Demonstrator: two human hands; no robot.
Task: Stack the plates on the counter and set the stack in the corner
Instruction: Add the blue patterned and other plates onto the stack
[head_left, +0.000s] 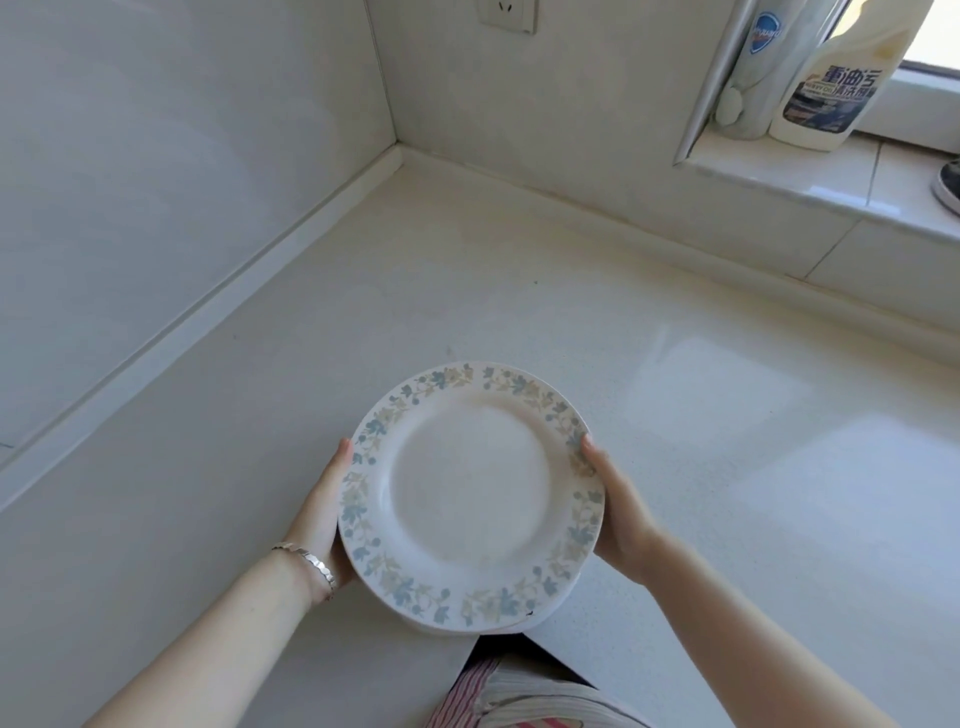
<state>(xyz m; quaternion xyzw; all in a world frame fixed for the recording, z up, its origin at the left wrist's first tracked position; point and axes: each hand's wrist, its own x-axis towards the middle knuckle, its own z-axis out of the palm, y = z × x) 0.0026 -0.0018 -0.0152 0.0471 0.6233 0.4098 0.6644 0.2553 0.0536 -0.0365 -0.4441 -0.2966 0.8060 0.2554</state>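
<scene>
A stack of white plates (470, 499) with a blue and beige floral rim is held above the near part of the counter (519, 291). The edges of lower plates show under the top one at the near side. My left hand (324, 514), with a silver bracelet on the wrist, grips the stack's left edge. My right hand (615, 506) grips its right edge. The corner of the counter (402, 156), where the two walls meet, lies far ahead and slightly left of the stack.
A window sill (810, 174) at the back right carries two cleaning bottles (826, 78) and a dark object at the frame's edge. A wall socket (506, 13) sits above the corner. Striped cloth (514, 696) shows below the counter's front edge.
</scene>
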